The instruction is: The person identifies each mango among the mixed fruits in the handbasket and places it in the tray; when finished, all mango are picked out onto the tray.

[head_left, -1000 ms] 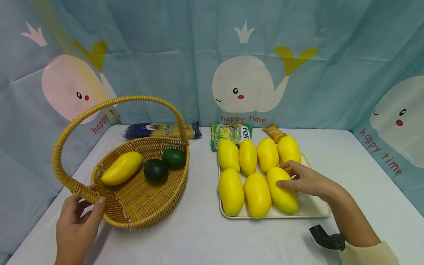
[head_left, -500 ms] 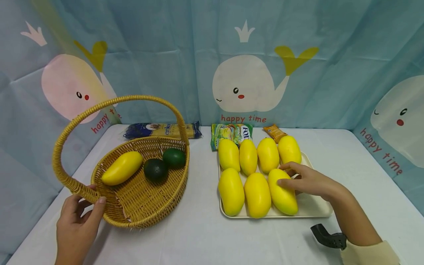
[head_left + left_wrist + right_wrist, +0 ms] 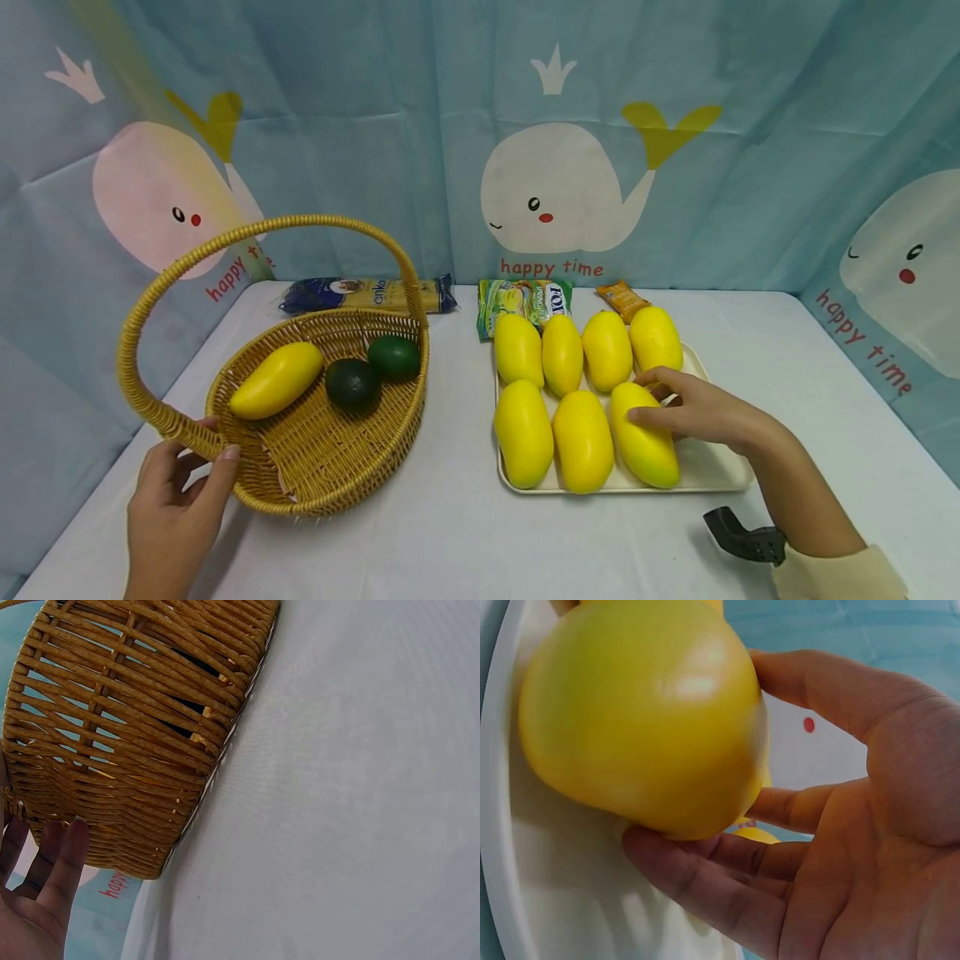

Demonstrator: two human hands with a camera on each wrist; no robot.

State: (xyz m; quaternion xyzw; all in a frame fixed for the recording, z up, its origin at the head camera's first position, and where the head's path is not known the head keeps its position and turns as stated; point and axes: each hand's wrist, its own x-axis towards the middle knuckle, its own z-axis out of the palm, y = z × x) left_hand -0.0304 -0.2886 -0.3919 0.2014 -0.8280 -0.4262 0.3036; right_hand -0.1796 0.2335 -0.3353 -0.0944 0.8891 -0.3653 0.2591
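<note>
My left hand (image 3: 176,508) holds the near left rim of a wicker basket (image 3: 405,442) at the foot of its tall handle, thumb on top. The left wrist view shows its fingers (image 3: 67,859) along the outer weave (image 3: 112,750). Inside the basket lie a yellow mango (image 3: 277,381) and two dark green avocados (image 3: 352,386). On the right, my right hand (image 3: 693,406) grips a yellow mango (image 3: 643,437) at the front right of a cream tray (image 3: 716,471). Seen from the right wrist, the thumb is on one side of this mango (image 3: 645,712) and fingertips are under the other.
Several more mangoes (image 3: 522,433) fill the tray's left part in two rows. Behind stand a green candy bag (image 3: 517,298), a small orange packet (image 3: 622,300) and a blue and gold pasta pack (image 3: 367,296). White cloth (image 3: 450,533) covers the table; a whale-print curtain (image 3: 420,142) backs it.
The mango in my right hand has shifted slightly right and toward me, away from the mango beside it. My left hand and the basket have stayed put.
</note>
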